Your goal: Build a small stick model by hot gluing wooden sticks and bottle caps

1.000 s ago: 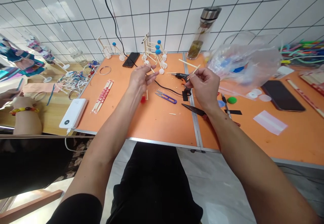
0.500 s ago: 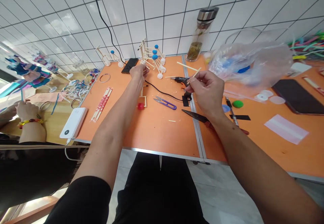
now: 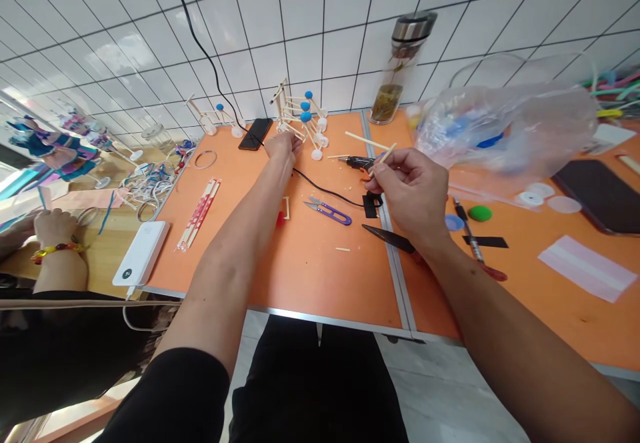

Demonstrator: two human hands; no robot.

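Observation:
My right hand (image 3: 414,181) pinches a short wooden stick (image 3: 389,152) between thumb and fingers, above the front of a black glue gun (image 3: 356,162) lying on the orange table (image 3: 310,276). At the back, my left hand (image 3: 281,145) reaches to a group of small stick models with blue balls (image 3: 305,116) and white round feet (image 3: 317,155). Its fingers are curled together at the base of these sticks; what they hold is hidden. Under my left forearm, a stick frame with a red part (image 3: 280,217) shows partly. A longer stick (image 3: 365,139) lies behind the glue gun.
Purple thread snips (image 3: 335,213) and dark-bladed scissors (image 3: 390,237) lie in front. A glass bottle (image 3: 390,89) and a plastic bag (image 3: 505,123) stand behind. Left are wrapped chopsticks (image 3: 199,215), a white power bank (image 3: 141,253) and another person's hand (image 3: 55,228).
My left hand has shifted slightly right along the stick models, its forearm now covering more of the red part. My right hand still pinches the short stick. The view has turned slightly.

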